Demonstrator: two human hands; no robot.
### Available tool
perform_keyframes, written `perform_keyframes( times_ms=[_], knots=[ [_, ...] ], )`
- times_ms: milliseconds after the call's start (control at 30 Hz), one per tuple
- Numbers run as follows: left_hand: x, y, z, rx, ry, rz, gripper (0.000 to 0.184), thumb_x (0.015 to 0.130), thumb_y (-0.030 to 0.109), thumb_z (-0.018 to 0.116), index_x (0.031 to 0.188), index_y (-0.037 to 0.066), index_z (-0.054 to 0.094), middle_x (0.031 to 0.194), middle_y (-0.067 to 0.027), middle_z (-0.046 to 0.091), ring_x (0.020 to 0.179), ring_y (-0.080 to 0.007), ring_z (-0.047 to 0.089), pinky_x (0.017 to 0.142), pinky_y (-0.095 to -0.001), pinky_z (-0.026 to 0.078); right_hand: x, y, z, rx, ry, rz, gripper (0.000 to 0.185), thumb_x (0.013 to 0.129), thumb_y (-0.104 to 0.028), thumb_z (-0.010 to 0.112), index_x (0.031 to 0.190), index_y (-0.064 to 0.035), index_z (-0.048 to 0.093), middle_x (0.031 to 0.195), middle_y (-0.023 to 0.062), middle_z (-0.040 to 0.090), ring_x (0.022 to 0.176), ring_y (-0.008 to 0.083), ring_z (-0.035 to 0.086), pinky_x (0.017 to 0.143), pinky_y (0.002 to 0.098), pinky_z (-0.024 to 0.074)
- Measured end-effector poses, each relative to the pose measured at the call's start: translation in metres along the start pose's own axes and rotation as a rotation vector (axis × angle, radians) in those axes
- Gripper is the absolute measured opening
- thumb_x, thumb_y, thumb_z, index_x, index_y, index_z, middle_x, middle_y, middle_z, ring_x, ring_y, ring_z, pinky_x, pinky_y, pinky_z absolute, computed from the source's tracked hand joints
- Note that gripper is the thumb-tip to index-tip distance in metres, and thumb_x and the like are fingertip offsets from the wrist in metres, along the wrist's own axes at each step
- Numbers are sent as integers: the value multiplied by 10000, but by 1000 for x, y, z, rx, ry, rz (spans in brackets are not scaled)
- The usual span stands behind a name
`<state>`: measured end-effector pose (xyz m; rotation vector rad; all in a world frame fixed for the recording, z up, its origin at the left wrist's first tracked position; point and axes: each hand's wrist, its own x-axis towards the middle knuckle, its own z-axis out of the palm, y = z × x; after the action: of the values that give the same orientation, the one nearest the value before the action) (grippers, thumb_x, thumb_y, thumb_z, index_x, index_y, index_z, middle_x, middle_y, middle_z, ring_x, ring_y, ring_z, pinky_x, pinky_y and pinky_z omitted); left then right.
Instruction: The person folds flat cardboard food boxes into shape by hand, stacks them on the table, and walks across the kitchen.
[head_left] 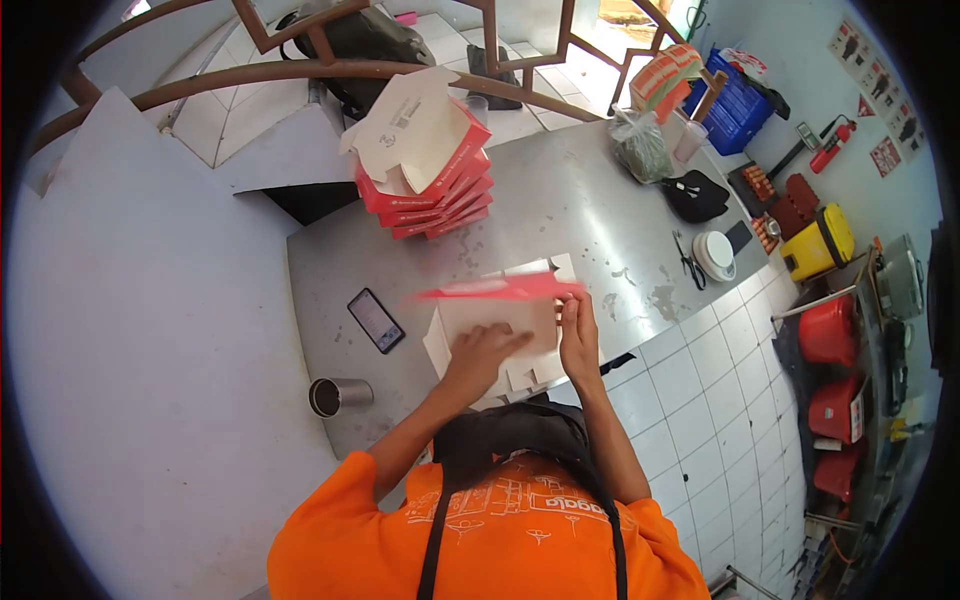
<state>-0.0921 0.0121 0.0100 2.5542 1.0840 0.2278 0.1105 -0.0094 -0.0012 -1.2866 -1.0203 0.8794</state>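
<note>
A partly folded cardboard box [465, 318], white inside with a pink-red raised panel [500, 289], lies at the near edge of the metal table. The raised panel is blurred by motion. My left hand [480, 358] rests on the white inner face with its fingers stretched out. At the box's right side, my right hand [578, 338] has its fingers closed around the edge by the raised panel. Beneath the box more pale cardboard [565, 268] shows, partly covered. Beyond it stands a stack of red-and-white folded boxes [430, 185], the top one with its lid up.
A phone [376, 321] and a metal cup [340, 397] are left of the box. On the table's right part are scissors [689, 262], a white round container [714, 252], a black cap [696, 196] and a plastic bag of greens [640, 150]. A wall [150, 330] borders the left.
</note>
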Motion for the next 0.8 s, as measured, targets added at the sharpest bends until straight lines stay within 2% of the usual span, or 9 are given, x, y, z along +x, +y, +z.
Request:
perform_keyframes(
  times_ms=[67,100,133,233,333,400,500,700,800],
  knots=[
    [19,-33,-6,-10,280,-44,601,851,-14,511,1345,292,669,1196,-71,648,1030,-293,615,902,-427,513,18,-4,9,-37,20,-141,383,1098,-286,464,1374,-25,515,1290,155,625,1131,233,619,967,382,492],
    [29,-43,-31,50,336,-141,587,859,-22,503,1332,277,681,1205,-74,654,995,-297,626,895,-430,525,28,-7,14,-73,23,-122,367,1086,-248,492,1383,-34,507,1295,138,613,1104,219,606,925,369,500],
    [39,-65,-52,75,432,-105,581,865,-10,498,1363,245,652,1146,-69,664,926,-317,616,842,-438,518,41,-13,19,-111,25,-103,361,1073,-211,521,1391,-43,498,1299,122,602,1077,204,592,882,356,507],
    [70,-109,-130,278,554,-201,492,868,9,540,1295,211,680,1155,-83,669,928,-319,629,832,-446,512,101,-40,44,-349,-34,-316,454,987,-135,622,1426,-110,508,1339,150,581,1155,290,591,941,406,507],
    [98,-132,-181,391,483,-254,335,906,76,545,1184,174,704,1080,-82,711,971,-317,649,826,-457,501,183,-47,84,-673,2,-677,557,913,-95,663,1440,-197,514,1445,234,505,1279,466,534,1020,522,477],
    [115,-146,-198,506,355,-281,272,919,113,546,1127,163,715,1024,-80,732,988,-312,658,827,-466,495,234,-50,108,-772,-73,-638,613,879,-94,683,1450,-233,508,1516,287,410,1327,537,465,1039,583,450],
    [135,-168,-193,587,145,-300,313,905,92,573,1148,217,725,967,-93,751,968,-303,695,866,-510,476,293,-43,126,-807,-291,-495,621,859,-88,672,1427,-281,510,1515,395,307,1237,587,502,1074,578,442],
    [152,-186,-188,629,162,-268,308,931,112,554,1160,215,733,957,-102,756,949,-285,702,888,-519,444,319,-41,146,-869,-259,-676,443,883,-119,626,1315,-199,564,1410,310,435,1079,550,591,982,583,521],
    [159,-197,-179,614,169,-259,326,938,113,548,1189,215,729,969,-90,753,989,-274,687,924,-524,421,317,-39,146,-945,-342,-644,459,879,-118,622,1328,-192,557,1356,280,471,1033,520,609,946,581,530]
  ],
)
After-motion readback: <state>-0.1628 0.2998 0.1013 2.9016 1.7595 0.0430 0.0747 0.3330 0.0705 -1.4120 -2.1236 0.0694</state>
